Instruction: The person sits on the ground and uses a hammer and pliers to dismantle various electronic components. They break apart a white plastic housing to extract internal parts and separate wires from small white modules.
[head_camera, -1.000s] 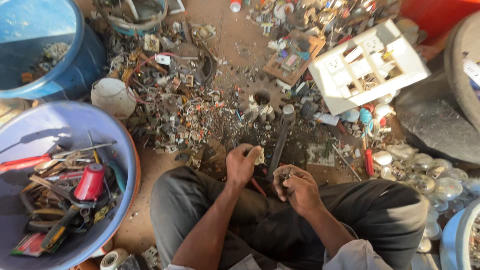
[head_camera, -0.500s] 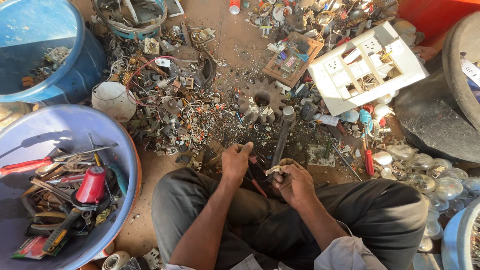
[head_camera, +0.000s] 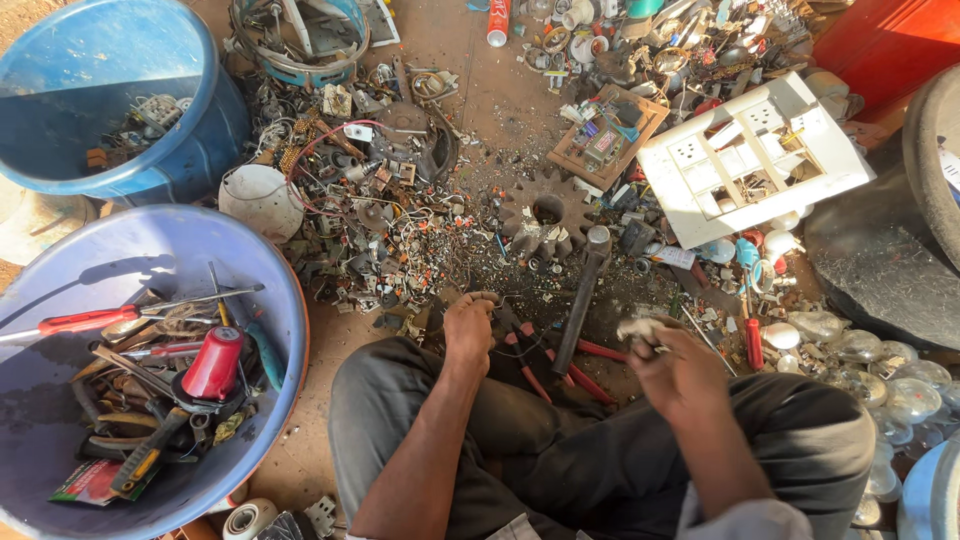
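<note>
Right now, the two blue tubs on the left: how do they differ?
The near tub is paler blue, wide and shallow; the far tub is deeper blue with taller walls. The near one holds hand tools, among them a red-handled screwdriver and a red cone-shaped part; the far one holds only a few small scrap parts. Both are round, open-topped plastic, standing upright on the ground.

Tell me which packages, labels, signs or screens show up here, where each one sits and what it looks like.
Printed card or packet: flat, red and green, in the big blue basin on the left, under the tools.
Spray can: red and white, lying on the ground at the top.
Paper label: small, pale, among scrap just below the white switch plate.
No screens or signs show.
</note>
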